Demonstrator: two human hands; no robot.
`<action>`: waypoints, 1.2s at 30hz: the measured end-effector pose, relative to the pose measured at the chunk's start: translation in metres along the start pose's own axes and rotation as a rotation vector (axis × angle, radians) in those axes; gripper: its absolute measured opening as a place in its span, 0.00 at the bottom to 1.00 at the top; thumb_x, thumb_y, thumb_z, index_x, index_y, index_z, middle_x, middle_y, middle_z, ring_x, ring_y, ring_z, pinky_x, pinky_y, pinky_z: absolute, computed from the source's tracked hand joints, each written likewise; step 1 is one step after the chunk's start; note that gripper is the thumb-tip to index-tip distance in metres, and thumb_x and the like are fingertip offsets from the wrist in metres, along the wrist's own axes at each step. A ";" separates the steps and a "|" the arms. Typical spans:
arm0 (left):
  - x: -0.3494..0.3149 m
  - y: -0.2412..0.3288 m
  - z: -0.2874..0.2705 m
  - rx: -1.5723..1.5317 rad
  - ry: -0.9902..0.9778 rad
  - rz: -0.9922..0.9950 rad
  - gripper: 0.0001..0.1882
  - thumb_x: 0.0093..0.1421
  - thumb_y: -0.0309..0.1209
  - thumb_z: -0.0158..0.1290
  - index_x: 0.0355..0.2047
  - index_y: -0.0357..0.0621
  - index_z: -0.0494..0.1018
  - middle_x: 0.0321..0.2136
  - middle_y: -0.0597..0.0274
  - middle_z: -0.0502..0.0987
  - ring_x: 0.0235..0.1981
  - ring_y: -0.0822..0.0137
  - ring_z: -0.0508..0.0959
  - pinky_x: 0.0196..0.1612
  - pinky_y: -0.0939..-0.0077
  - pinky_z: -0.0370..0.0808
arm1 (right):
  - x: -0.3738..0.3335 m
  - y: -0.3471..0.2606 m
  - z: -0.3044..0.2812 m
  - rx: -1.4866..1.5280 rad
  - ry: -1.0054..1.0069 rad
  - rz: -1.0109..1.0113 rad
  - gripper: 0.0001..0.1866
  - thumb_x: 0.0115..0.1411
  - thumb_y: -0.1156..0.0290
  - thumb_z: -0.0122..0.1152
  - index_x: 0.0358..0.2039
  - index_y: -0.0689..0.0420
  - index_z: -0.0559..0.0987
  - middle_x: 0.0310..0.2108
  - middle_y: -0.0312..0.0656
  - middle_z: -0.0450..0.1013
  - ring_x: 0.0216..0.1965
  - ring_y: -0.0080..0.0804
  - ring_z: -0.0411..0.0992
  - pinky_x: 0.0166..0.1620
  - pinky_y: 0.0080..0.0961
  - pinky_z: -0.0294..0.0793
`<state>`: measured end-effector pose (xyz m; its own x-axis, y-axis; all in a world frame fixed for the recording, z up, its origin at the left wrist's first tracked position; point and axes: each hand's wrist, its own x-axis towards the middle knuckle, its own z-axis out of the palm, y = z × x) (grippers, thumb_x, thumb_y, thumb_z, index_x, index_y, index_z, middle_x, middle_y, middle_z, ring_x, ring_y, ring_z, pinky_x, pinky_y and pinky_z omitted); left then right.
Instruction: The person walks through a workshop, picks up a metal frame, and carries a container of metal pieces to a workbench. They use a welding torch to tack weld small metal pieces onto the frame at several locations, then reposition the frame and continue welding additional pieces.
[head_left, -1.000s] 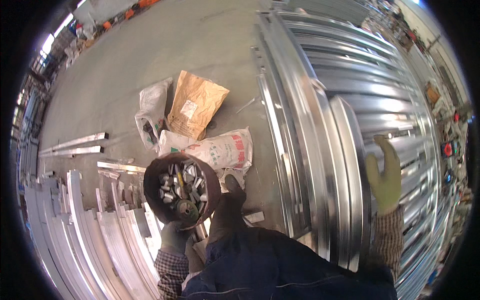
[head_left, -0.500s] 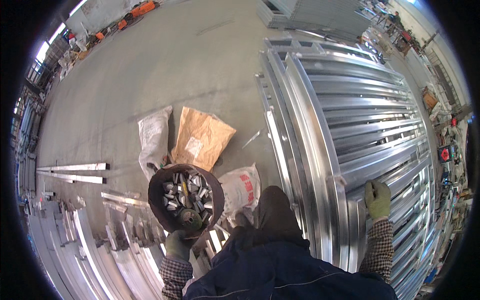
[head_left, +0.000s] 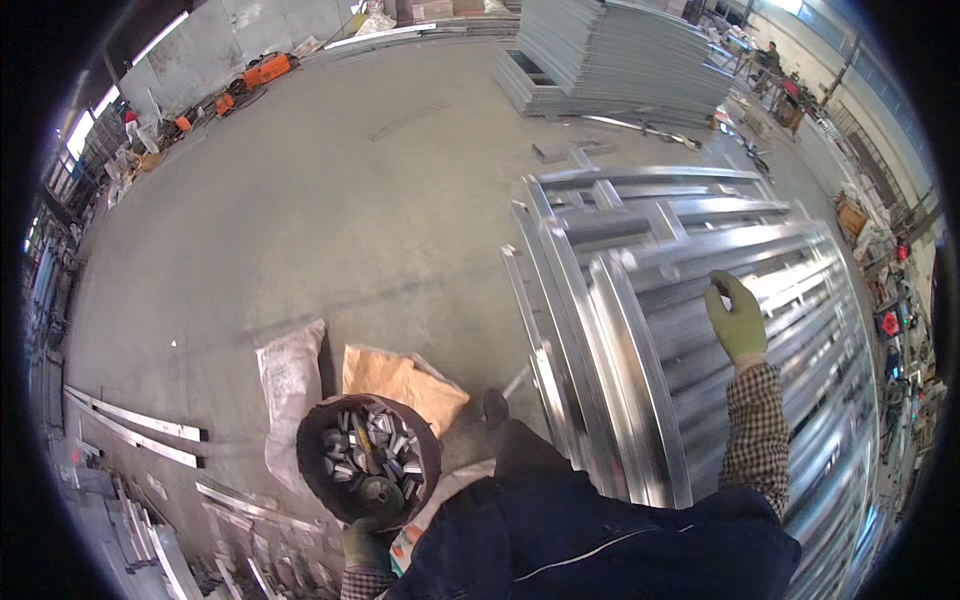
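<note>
Round dark bucket (head_left: 312, 458), lower left of the frame: filled with metal pieces (head_left: 345, 455) and a round disc (head_left: 380, 493); its lower rim is grasped by the gloved left hand (head_left: 366, 545). Gloved right hand (head_left: 738, 318), right of centre: grip slack, fingers half curled, seen over stacked metal frames (head_left: 640, 370); contact cannot be told. Brown paper sack (head_left: 400, 378): laid above the bucket.
</note>
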<state>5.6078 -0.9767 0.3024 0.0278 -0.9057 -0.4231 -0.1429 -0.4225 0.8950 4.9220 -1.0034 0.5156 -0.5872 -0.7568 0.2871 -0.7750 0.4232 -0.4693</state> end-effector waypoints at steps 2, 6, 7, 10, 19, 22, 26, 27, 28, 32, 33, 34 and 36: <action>0.041 0.045 0.021 0.726 -0.123 0.246 0.13 0.58 0.27 0.63 0.43 0.34 0.83 0.45 0.42 0.84 0.48 0.46 0.86 0.53 0.46 0.85 | 0.080 0.004 0.046 -0.042 0.007 0.024 0.28 0.69 0.55 0.60 0.60 0.64 0.80 0.57 0.58 0.79 0.60 0.54 0.78 0.64 0.42 0.75; 0.105 0.120 0.062 -0.676 0.176 -0.444 0.18 0.55 0.22 0.57 0.47 0.32 0.80 0.50 0.43 0.81 0.52 0.43 0.83 0.54 0.43 0.86 | 0.189 0.005 0.101 -0.150 -0.051 0.146 0.35 0.68 0.51 0.60 0.67 0.63 0.74 0.62 0.60 0.76 0.62 0.58 0.75 0.66 0.43 0.73; 0.119 0.139 0.066 -0.614 0.201 -0.447 0.18 0.55 0.22 0.57 0.47 0.31 0.80 0.50 0.43 0.81 0.52 0.43 0.83 0.54 0.44 0.86 | 0.205 0.004 0.110 -0.176 -0.062 0.204 0.36 0.67 0.50 0.60 0.68 0.63 0.73 0.63 0.60 0.75 0.63 0.57 0.74 0.67 0.43 0.72; 0.180 0.183 0.081 -0.336 0.106 -0.315 0.17 0.54 0.22 0.57 0.45 0.29 0.79 0.48 0.44 0.81 0.50 0.43 0.84 0.54 0.47 0.87 | 0.228 0.000 0.130 -0.299 -0.184 0.348 0.36 0.68 0.50 0.59 0.67 0.64 0.73 0.62 0.60 0.75 0.64 0.58 0.74 0.66 0.45 0.73; 0.442 0.290 0.140 0.110 -0.279 -0.129 0.12 0.55 0.20 0.60 0.40 0.30 0.81 0.39 0.52 0.85 0.40 0.54 0.86 0.45 0.60 0.86 | 0.248 -0.010 0.132 -0.349 -0.114 0.615 0.26 0.67 0.56 0.60 0.58 0.60 0.82 0.53 0.56 0.81 0.57 0.55 0.79 0.61 0.44 0.77; 0.531 0.348 0.190 -0.163 -0.341 -0.277 0.12 0.55 0.20 0.58 0.40 0.31 0.81 0.39 0.53 0.85 0.40 0.55 0.85 0.46 0.60 0.85 | 0.270 -0.027 0.135 -0.431 -0.114 0.839 0.26 0.69 0.55 0.59 0.59 0.59 0.81 0.56 0.56 0.80 0.59 0.55 0.78 0.62 0.43 0.76; 0.639 0.440 0.267 -0.178 -0.369 -0.332 0.22 0.52 0.20 0.56 0.50 0.35 0.75 0.41 0.53 0.81 0.42 0.53 0.84 0.48 0.60 0.85 | 0.304 -0.035 0.147 -0.555 -0.099 1.036 0.25 0.70 0.52 0.58 0.58 0.55 0.82 0.58 0.53 0.80 0.60 0.55 0.77 0.63 0.45 0.76; 0.653 0.459 0.280 -0.266 -0.420 -0.325 0.23 0.53 0.20 0.56 0.52 0.34 0.74 0.41 0.51 0.81 0.42 0.52 0.85 0.50 0.58 0.86 | 0.309 -0.034 0.147 -0.558 -0.127 1.108 0.25 0.70 0.52 0.58 0.58 0.55 0.82 0.58 0.53 0.80 0.61 0.54 0.77 0.62 0.46 0.76; 0.674 0.481 0.294 -0.197 -0.381 -0.322 0.27 0.52 0.21 0.57 0.56 0.37 0.74 0.45 0.53 0.81 0.44 0.54 0.84 0.47 0.58 0.87 | 0.314 -0.031 0.150 -0.572 -0.102 1.180 0.25 0.71 0.51 0.58 0.59 0.55 0.82 0.58 0.52 0.80 0.61 0.54 0.77 0.62 0.46 0.76; 0.754 0.548 0.369 -0.123 -0.398 -0.369 0.31 0.54 0.21 0.56 0.61 0.37 0.69 0.49 0.50 0.80 0.46 0.50 0.85 0.50 0.53 0.88 | 0.328 -0.011 0.166 -0.498 0.030 1.286 0.25 0.71 0.51 0.60 0.57 0.56 0.82 0.57 0.50 0.81 0.57 0.51 0.79 0.61 0.41 0.77; 0.772 0.564 0.389 -0.102 -0.410 -0.361 0.30 0.55 0.21 0.57 0.60 0.37 0.70 0.48 0.51 0.81 0.46 0.51 0.85 0.50 0.52 0.88 | 0.338 -0.004 0.175 -0.380 0.079 1.275 0.24 0.71 0.52 0.59 0.57 0.56 0.82 0.57 0.50 0.81 0.57 0.50 0.79 0.60 0.39 0.77; 0.782 0.575 0.402 -0.066 -0.397 -0.370 0.28 0.55 0.22 0.58 0.59 0.37 0.71 0.47 0.52 0.81 0.45 0.51 0.85 0.50 0.52 0.88 | 0.343 0.001 0.183 -0.262 0.128 1.260 0.24 0.72 0.52 0.59 0.57 0.56 0.82 0.57 0.50 0.81 0.57 0.49 0.80 0.60 0.38 0.77; 0.815 0.603 0.445 -0.143 -0.501 -0.340 0.30 0.55 0.22 0.58 0.60 0.37 0.70 0.48 0.52 0.81 0.46 0.50 0.85 0.50 0.52 0.88 | 0.383 0.017 0.221 -0.139 0.230 1.112 0.26 0.72 0.52 0.61 0.60 0.58 0.81 0.58 0.51 0.80 0.59 0.44 0.78 0.62 0.36 0.74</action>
<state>5.1038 -1.9540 0.4346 -0.4239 -0.6076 -0.6717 -0.0730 -0.7163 0.6940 4.7351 -1.3962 0.4326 -0.9817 0.1743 -0.0763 0.1896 0.8639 -0.4667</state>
